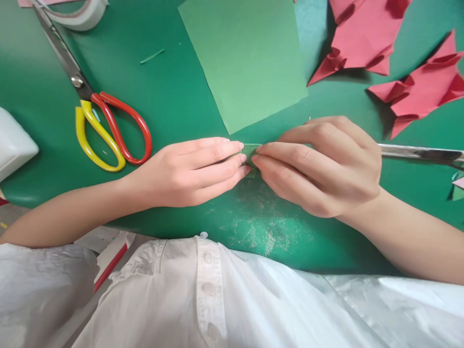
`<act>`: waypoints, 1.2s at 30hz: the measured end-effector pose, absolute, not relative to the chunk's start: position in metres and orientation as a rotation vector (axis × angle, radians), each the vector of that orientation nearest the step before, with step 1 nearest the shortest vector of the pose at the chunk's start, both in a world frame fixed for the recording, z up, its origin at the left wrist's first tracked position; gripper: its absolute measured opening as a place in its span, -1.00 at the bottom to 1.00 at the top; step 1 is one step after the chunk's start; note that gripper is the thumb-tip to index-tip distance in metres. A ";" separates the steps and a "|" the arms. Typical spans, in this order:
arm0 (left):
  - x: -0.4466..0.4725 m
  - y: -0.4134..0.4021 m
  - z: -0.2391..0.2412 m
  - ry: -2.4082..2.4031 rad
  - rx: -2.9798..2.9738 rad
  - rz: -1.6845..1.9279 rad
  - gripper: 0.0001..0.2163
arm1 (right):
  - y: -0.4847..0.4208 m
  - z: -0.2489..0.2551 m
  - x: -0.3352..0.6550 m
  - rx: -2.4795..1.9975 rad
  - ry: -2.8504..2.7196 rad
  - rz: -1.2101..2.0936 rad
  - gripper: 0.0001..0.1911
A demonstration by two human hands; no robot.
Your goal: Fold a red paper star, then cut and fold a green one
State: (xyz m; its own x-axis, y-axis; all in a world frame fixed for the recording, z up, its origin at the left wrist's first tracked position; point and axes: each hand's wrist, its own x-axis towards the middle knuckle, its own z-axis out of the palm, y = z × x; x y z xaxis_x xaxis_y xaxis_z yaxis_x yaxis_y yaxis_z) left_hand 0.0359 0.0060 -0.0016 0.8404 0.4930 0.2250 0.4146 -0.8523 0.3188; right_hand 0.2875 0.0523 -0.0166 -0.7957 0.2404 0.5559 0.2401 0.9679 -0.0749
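My left hand (192, 171) and my right hand (326, 166) meet near the table's front edge, fingertips almost touching. Between them is a small folded piece of green paper (251, 153), pinched from both sides. Most of it is hidden behind my fingers. Just beyond my fingertips lies a larger green paper sheet (250, 63), flat on the table. A long metal object (416, 152) lies to the right of my right hand, partly hidden by it; its kind is unclear.
Scissors (77, 81) with red and yellow handles lie at left, near a white tape roll (81, 18). A white block-like object (14, 145) stands at the left edge. Two red folded paper shapes (366, 41) sit at upper right. A thin green paper strip (152, 56) lies upper left.
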 end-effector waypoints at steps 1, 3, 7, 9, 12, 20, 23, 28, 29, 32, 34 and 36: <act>0.036 0.006 -0.002 0.696 2.754 0.444 -0.70 | 0.052 -0.017 0.288 -0.339 -2.520 0.013 -0.92; 0.036 0.006 -0.003 0.700 2.775 0.453 -0.72 | 0.053 -0.016 0.290 -0.329 -2.515 0.026 -0.93; 0.037 0.006 -0.004 0.703 2.810 0.458 -0.74 | 0.055 -0.014 0.291 -0.310 -2.495 0.003 -0.92; 0.037 0.006 -0.004 0.703 2.792 0.460 -0.75 | 0.055 -0.014 0.290 -0.314 -2.490 -0.020 -0.90; 0.039 0.007 -0.002 0.697 2.825 0.474 -0.79 | 0.056 -0.013 0.290 -0.312 -2.498 -0.058 -0.90; 0.039 0.009 -0.001 0.668 2.918 0.473 -0.80 | 0.054 -0.012 0.289 -0.353 -2.574 -0.004 -0.92; 0.037 0.007 -0.003 0.679 2.840 0.457 -0.77 | 0.049 -0.017 0.287 -0.526 -2.530 0.084 -0.94; 0.041 0.006 -0.002 0.754 2.789 0.451 -0.75 | 0.040 -0.016 0.281 -0.786 -2.539 0.306 -0.90; 0.042 0.006 -0.002 0.755 2.814 0.456 -0.76 | 0.039 -0.015 0.280 -0.821 -2.543 0.333 -0.88; 0.044 0.006 -0.001 0.739 2.862 0.467 -0.77 | 0.038 -0.014 0.279 -0.857 -2.542 0.361 -0.87; 0.044 0.006 -0.001 0.742 2.860 0.449 -0.76 | 0.038 -0.014 0.278 -0.862 -2.544 0.366 -0.87; 0.043 0.006 -0.001 0.753 2.862 0.429 -0.75 | 0.038 -0.015 0.277 -0.871 -2.555 0.355 -0.85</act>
State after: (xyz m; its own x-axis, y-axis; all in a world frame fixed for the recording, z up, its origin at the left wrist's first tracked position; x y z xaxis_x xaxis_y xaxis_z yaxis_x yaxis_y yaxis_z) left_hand 0.0435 0.0057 -0.0011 0.8330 0.5008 0.2352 0.4573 -0.8625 0.2166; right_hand 0.2773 0.0380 -0.0146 -0.7175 0.6277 0.3018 0.5215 0.7714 -0.3645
